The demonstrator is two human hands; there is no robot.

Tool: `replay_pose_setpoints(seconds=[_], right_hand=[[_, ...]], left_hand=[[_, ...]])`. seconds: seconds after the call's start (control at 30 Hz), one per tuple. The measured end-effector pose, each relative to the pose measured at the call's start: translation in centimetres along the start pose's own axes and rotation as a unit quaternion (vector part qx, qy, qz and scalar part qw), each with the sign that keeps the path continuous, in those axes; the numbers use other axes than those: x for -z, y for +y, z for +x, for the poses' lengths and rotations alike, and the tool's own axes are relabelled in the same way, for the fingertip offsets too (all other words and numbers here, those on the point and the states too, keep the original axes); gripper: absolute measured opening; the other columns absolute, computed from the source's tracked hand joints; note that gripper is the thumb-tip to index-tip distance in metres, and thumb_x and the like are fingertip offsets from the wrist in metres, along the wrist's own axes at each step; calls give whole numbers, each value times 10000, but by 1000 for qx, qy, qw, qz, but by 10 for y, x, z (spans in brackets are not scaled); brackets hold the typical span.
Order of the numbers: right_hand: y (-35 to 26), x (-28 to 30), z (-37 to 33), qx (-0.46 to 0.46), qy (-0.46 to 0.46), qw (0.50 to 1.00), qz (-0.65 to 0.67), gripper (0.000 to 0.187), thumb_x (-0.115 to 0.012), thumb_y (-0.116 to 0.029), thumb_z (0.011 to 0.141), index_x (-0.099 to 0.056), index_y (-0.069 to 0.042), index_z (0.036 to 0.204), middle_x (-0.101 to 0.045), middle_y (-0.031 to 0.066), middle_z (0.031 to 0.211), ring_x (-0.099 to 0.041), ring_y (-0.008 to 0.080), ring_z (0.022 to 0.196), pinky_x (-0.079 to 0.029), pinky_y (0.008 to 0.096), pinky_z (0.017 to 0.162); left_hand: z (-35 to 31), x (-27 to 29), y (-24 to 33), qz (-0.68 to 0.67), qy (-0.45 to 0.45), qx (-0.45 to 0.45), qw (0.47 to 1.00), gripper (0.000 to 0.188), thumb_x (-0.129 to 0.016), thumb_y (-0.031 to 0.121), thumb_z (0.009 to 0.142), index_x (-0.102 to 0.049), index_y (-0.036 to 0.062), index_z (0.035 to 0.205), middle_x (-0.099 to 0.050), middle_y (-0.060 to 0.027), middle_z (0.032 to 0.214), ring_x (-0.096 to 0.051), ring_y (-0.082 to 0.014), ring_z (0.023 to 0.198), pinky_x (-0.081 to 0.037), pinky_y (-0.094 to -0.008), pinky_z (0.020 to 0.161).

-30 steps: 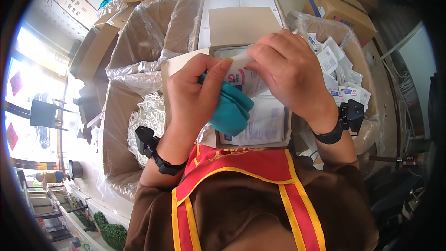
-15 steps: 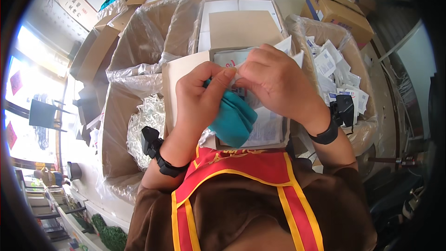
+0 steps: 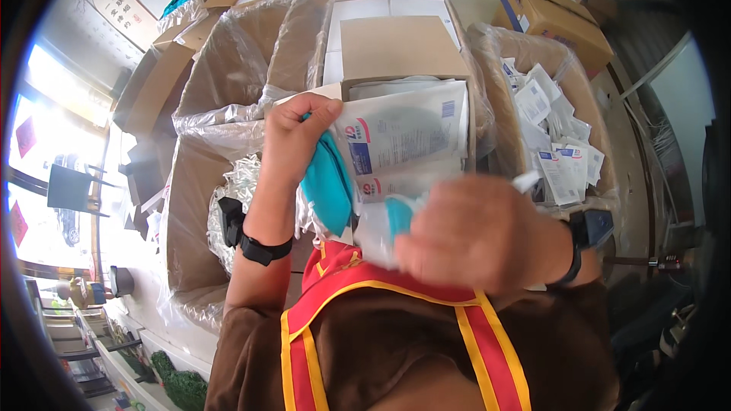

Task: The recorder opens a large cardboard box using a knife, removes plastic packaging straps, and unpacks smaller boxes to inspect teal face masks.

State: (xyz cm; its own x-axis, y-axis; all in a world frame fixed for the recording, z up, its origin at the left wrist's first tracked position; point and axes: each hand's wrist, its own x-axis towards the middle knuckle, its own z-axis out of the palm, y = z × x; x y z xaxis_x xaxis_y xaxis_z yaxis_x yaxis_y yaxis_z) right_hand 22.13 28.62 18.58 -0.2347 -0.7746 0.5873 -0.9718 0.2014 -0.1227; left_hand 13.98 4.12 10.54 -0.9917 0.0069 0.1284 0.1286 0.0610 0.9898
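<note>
My left hand (image 3: 295, 137) is closed around the top of folded teal fabric pieces (image 3: 326, 183), held upright at the left side of an open carton. White cords dangle below them. Blurred by motion, my right hand (image 3: 472, 234) is closed on a whitish translucent pouch (image 3: 373, 232) in front of my apron. Something teal shows in that pouch beside the fingers. Beyond the hands, flat white printed packets (image 3: 411, 129) lie in the carton (image 3: 396, 49), whose flap stands up at the back.
On the left, a plastic-lined box (image 3: 190, 221) holds many short white pieces (image 3: 228, 190). To the right, another lined box (image 3: 601, 137) contains loose white packets (image 3: 563, 171). A closed brown carton (image 3: 556, 27) stands at the far right.
My hands were together over the carton and have moved apart. The left went left with the teal fabric; the right came down toward me with the pouch, uncovering the packets.
</note>
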Motion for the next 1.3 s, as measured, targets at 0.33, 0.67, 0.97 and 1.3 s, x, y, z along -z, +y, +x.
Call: replay_pose_setpoints(seconds=[0.33,0.67,0.97,1.3], right_hand=[[63,-15,14,-140,97,985,-7,225,-771,-45,656,-655,-60,848,-525,66,787,-529,269,758,-454,374,656],[22,-25,6,-48,27,993,-108,80,-615,-134,684,-546,-112,719,-480,6,782,-507,171,767,-409,303,649],[19,0,-8,-80,83,993,-3,119,-684,-71,718,-668,-76,836,-635,51,840,-609,262,758,-481,380,712],[66,-11,-19,-175,99,980,9,215,-722,37,719,-606,-56,874,-628,76,828,-606,281,788,-502,366,729]], left_hand=[[-32,-25,47,167,-106,-237,951,81,-711,67,856,-702,-7,886,-674,-41,747,-606,-99,703,-479,-267,623],[-7,-30,15,-158,18,69,985,197,-688,174,915,-648,51,766,-539,64,632,-456,-19,558,-359,-198,496],[15,-4,-20,-78,6,96,992,214,-703,183,905,-640,41,757,-564,55,660,-464,-32,574,-382,-200,531],[-42,4,61,345,55,-198,916,295,-729,97,778,-669,81,1066,-637,-81,848,-581,-202,695,-469,-293,638]])
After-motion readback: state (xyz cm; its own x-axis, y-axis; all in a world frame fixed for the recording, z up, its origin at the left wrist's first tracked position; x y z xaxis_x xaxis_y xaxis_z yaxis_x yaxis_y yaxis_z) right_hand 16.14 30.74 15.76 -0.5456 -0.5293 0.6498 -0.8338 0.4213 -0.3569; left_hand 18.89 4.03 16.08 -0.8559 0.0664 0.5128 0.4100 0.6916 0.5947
